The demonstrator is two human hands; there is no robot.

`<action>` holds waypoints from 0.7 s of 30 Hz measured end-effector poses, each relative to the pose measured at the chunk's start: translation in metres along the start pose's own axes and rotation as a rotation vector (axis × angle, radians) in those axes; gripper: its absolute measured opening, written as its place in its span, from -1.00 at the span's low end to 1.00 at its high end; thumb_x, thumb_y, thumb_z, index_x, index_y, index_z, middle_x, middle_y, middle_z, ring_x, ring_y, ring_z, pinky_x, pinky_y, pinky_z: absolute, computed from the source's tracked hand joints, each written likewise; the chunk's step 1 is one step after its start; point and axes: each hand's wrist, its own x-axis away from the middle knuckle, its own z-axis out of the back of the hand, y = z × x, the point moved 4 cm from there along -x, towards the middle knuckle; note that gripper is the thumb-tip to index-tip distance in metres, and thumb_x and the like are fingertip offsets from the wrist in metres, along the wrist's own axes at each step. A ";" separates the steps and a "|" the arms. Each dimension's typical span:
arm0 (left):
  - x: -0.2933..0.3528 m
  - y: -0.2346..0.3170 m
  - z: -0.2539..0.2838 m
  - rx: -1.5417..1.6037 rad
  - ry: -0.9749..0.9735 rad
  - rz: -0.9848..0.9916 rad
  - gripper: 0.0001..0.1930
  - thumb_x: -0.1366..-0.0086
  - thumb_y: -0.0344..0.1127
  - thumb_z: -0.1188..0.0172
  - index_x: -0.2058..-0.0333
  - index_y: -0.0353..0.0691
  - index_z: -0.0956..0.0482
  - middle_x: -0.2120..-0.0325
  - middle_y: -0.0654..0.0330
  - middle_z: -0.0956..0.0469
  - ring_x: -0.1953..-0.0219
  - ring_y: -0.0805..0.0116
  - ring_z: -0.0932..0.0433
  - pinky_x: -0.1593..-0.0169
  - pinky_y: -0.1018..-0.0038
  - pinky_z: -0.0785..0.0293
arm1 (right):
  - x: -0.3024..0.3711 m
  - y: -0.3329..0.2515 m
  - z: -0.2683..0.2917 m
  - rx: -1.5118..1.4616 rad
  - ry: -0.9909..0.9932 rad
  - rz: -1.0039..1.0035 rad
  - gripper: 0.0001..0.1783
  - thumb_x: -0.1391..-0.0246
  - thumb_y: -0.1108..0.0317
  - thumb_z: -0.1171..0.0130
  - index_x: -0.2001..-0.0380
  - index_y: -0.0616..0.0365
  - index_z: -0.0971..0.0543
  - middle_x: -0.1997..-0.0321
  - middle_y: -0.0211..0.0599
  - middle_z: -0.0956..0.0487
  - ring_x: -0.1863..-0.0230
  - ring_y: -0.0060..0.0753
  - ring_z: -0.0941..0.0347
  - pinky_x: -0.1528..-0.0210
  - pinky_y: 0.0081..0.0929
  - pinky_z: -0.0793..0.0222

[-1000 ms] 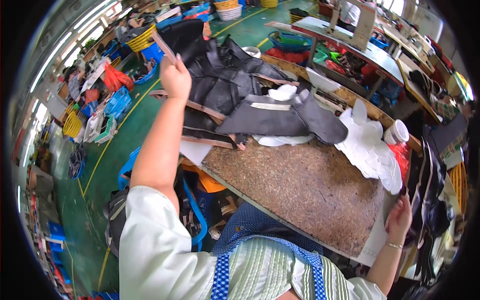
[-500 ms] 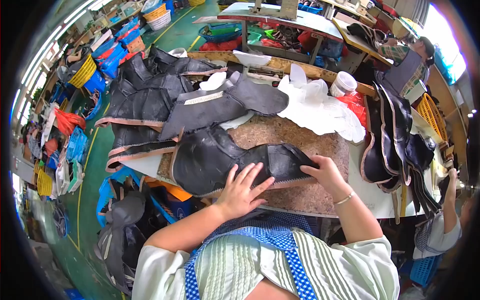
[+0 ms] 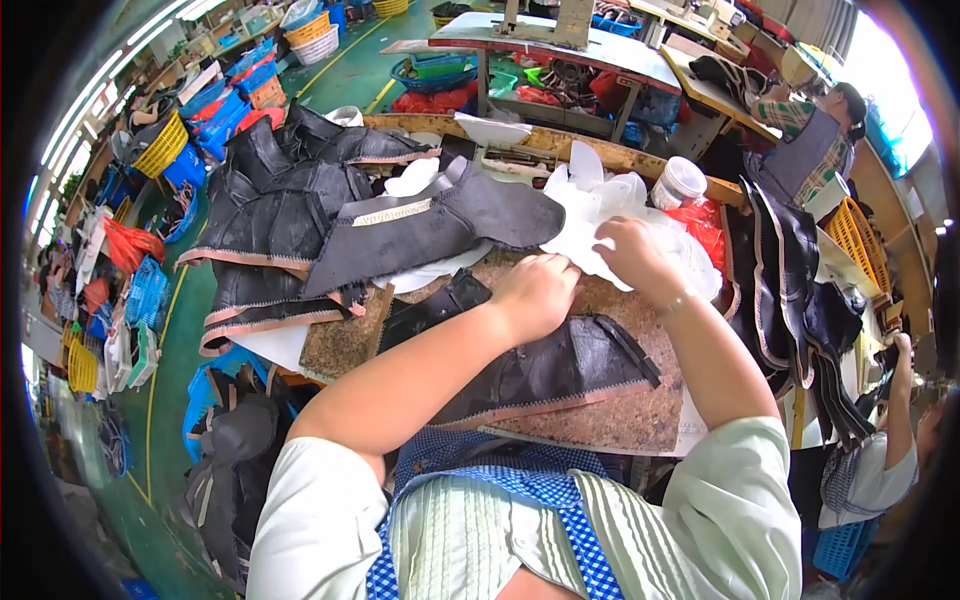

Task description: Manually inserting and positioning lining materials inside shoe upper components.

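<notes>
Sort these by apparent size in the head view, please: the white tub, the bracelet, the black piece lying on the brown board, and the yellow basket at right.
1. Black piece, partly covered
2. Yellow basket
3. White tub
4. Bracelet
Differing nearness leaves true sizes unsure.

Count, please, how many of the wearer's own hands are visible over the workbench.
2. The left hand is over the black piece; the right hand is at the white pieces. Both are in plain view, though some fingers are partly hidden.
</notes>
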 end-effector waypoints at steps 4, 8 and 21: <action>-0.015 -0.045 -0.056 -0.217 -0.117 0.341 -0.51 -0.33 0.05 0.03 -0.20 0.11 -0.35 -0.22 -0.02 -0.23 -0.29 -0.20 -0.11 -0.22 -0.31 0.04 | -0.046 0.031 -0.052 0.043 -0.285 -0.009 -0.60 0.17 0.04 -0.36 0.31 0.07 -0.66 0.21 -0.17 -0.62 0.10 -0.07 -0.53 -0.01 -0.25 -0.42; -0.010 -0.043 -0.043 -0.232 -0.159 0.516 -0.45 -0.28 0.24 0.03 -0.23 0.36 -0.31 -0.21 -0.11 -0.21 -0.28 -0.47 0.00 -0.21 -0.43 0.16 | -0.086 0.063 -0.049 0.103 -0.423 -0.194 -0.43 0.31 -0.03 -0.45 0.24 0.09 -0.64 0.14 -0.17 -0.61 0.08 -0.06 -0.53 0.00 -0.31 -0.43; 0.000 -0.048 -0.055 -0.287 -0.180 0.363 -0.30 -0.26 0.21 -0.04 -0.31 0.12 -0.16 -0.24 0.01 -0.15 -0.34 -0.30 0.07 -0.23 -0.33 0.06 | -0.078 0.000 -0.048 0.184 -0.541 0.319 -0.60 0.26 0.20 -0.37 0.29 0.16 -0.65 0.30 -0.10 -0.63 0.17 -0.04 -0.55 0.08 -0.24 -0.45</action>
